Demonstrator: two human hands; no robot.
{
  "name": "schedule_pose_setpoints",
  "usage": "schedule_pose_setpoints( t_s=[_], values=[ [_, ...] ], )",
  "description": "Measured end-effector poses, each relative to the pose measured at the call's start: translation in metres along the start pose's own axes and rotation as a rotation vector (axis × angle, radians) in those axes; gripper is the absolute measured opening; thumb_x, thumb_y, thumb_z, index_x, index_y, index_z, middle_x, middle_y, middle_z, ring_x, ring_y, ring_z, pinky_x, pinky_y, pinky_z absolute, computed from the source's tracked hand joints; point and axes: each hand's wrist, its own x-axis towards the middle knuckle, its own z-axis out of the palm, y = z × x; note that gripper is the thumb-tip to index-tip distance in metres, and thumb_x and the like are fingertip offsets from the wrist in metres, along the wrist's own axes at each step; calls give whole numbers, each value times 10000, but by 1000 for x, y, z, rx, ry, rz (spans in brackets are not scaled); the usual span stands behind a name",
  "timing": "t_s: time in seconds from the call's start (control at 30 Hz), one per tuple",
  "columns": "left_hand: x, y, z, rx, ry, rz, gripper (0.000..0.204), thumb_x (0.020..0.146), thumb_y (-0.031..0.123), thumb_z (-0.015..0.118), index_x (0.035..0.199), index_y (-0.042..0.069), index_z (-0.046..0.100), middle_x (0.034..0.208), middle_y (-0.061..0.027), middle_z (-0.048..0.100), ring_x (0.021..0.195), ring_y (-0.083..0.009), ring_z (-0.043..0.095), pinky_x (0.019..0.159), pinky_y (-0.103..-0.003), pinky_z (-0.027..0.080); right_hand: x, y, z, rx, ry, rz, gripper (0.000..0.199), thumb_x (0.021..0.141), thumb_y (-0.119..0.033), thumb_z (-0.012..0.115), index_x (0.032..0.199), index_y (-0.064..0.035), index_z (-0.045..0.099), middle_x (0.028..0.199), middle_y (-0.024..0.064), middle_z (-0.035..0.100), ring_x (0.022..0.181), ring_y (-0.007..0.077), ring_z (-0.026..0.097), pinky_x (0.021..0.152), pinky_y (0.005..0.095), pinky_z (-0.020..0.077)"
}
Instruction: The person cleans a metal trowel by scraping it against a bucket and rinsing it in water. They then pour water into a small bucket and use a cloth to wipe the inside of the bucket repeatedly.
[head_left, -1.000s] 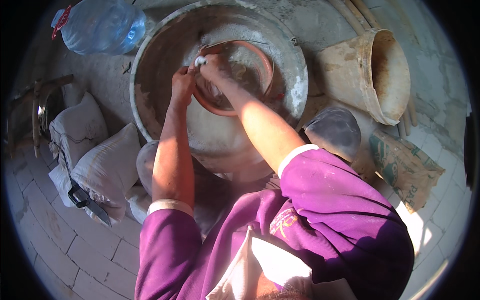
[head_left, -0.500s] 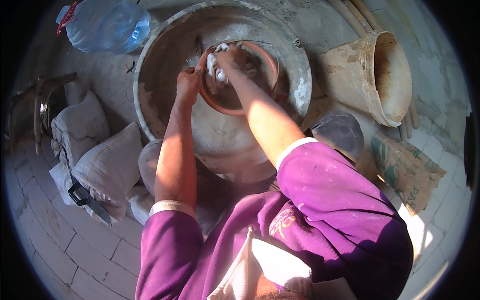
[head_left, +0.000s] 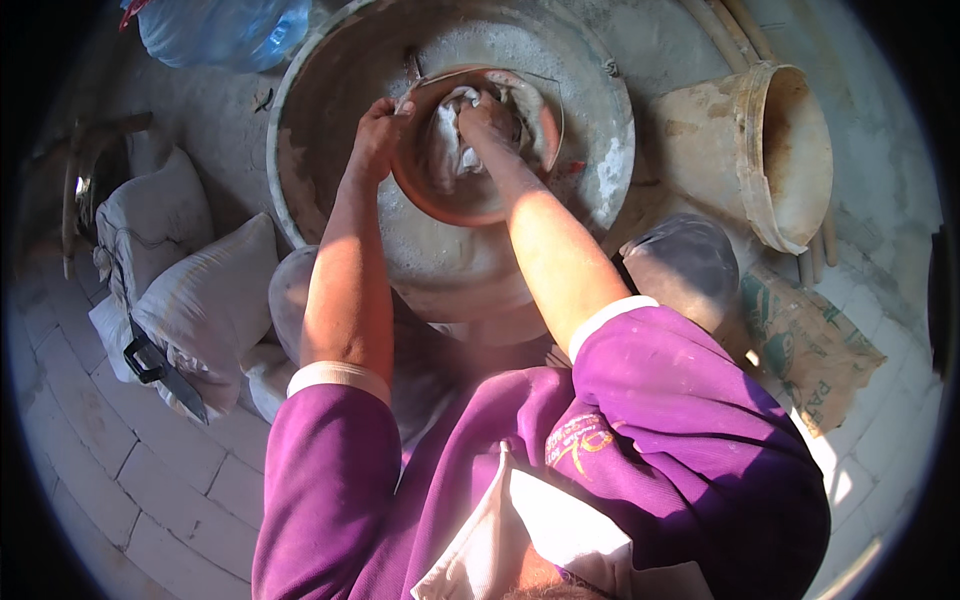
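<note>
A wide grey basin (head_left: 330,190) holds a reddish clay bowl (head_left: 440,195) at its middle. The left hand (head_left: 375,135) curls closed over the bowl's left rim, gripping it. Inside the bowl, the right hand (head_left: 480,120) is closed on a wet white cloth (head_left: 445,140).

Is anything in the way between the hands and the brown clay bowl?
Nothing visible. The left hand grips the clay bowl at its rim, and the right hand is inside it, pressing a white cloth.
</note>
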Motion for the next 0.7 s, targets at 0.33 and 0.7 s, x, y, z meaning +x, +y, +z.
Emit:
schedule_pose_setpoints(
  t_s=[0.33,0.7],
  values=[
    [-1,2,4,-150,14,-55,142,882,135,686,969,54,609,839,-27,620,720,-133,590,648,-307,506,-55,-7,20,-262,-690,-234,391,825,-295,592,1094,-31,692,1126,223,662,1070,357,635,923,414,496],
    [-1,-19,16,-254,-31,-103,225,925,227,649,1042,38,616,889,-38,615,770,-130,559,667,-306,476,-25,-10,31,9,-323,-82,356,768,-180,531,1050,-22,679,1034,241,674,986,374,655,893,420,508]
  ],
)
